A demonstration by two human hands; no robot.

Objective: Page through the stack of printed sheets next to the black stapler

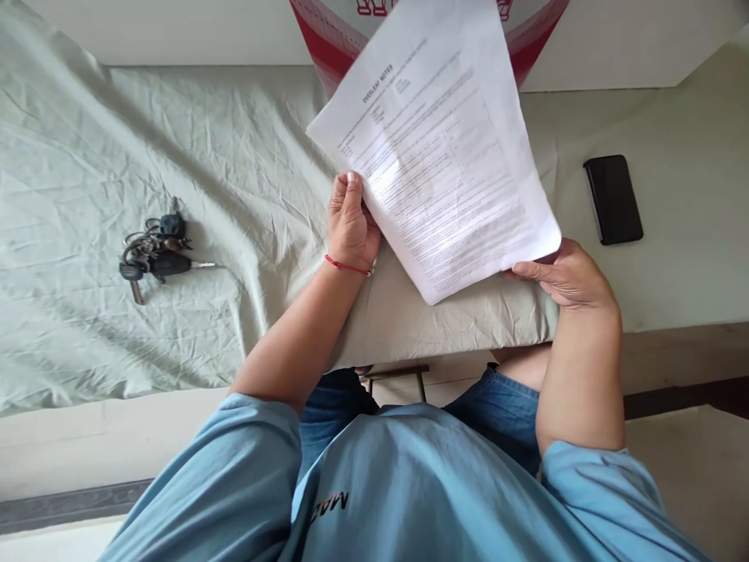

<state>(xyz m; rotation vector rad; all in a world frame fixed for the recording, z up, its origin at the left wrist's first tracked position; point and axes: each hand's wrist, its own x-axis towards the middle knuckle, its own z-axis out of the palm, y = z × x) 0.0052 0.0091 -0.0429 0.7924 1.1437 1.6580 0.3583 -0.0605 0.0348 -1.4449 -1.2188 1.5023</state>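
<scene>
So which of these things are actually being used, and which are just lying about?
In use:
- paper, held at its edges by the left hand and right hand

Apparently just lying about:
- keys
- phone

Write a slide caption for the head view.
Left hand and right hand hold printed paper over pale cloth, keys at left, black phone at right.
</scene>
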